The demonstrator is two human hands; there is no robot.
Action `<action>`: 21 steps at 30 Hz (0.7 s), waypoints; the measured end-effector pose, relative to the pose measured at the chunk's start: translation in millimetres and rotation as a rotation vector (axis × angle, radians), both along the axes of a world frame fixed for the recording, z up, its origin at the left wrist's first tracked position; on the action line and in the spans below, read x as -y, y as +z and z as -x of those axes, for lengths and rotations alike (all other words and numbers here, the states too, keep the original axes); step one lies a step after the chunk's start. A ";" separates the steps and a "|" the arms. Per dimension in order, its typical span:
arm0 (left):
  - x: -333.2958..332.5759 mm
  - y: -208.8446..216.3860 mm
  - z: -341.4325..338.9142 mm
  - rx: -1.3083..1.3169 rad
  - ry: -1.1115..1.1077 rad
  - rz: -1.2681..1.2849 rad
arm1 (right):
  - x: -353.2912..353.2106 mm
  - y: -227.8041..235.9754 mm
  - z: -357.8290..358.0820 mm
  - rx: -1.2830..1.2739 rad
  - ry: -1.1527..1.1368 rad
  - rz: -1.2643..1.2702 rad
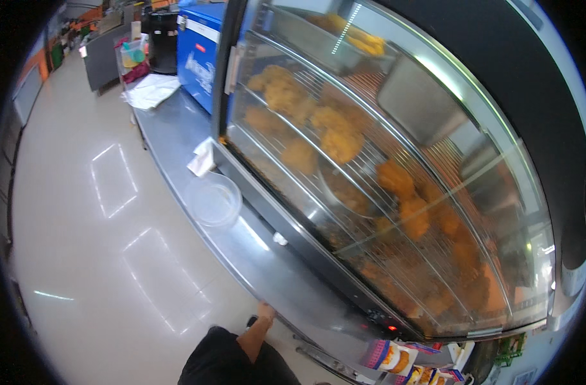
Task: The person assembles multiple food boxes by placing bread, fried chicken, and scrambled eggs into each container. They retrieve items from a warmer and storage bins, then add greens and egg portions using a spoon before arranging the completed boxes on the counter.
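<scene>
My left hand (265, 312) is low in the view, at the front edge of a steel counter (257, 256). The bare forearm reaches it from a black sleeve. The hand touches or nearly touches the edge; its fingers are too small and blurred to make out. My right hand is out of view. Close by on the counter, a glass-fronted display warmer (370, 192) holds browned, breaded fried pieces (338, 135) on wire racks. A round clear plastic lid or shallow tub (213, 200) lies in front of the warmer, next to a crumpled white tissue (203, 158).
A blue cooler box (200, 54) stands beyond the warmer, with white paper (151, 91) near it. Printed food boxes (395, 357) are at the lower right. Pale tiled floor (106, 256) stretches along the left, reaching a grey panel (103, 59) farther off.
</scene>
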State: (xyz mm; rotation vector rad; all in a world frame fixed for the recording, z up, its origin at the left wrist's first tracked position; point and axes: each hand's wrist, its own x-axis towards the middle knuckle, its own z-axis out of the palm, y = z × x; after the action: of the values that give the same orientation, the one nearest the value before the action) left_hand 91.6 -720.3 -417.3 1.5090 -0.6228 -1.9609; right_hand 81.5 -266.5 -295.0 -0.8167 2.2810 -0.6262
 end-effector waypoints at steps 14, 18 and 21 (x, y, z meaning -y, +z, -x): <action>324.9 329.3 -429.0 0.387 0.358 0.886 | 602.9 237.7 -89.2 0.079 0.624 0.236; 495.3 443.1 -447.9 0.568 0.001 1.115 | 693.8 263.9 -148.1 0.167 0.535 0.498; 613.3 500.2 -404.0 0.752 -0.268 1.277 | 732.2 287.6 -174.4 0.223 0.473 0.472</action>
State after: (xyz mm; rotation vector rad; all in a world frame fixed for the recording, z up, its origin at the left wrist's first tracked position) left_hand 495.6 -1333.6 82.9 1.1976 -1.9619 -0.6239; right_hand 255.9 -998.7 -7.5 -1.3790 1.6685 -0.9844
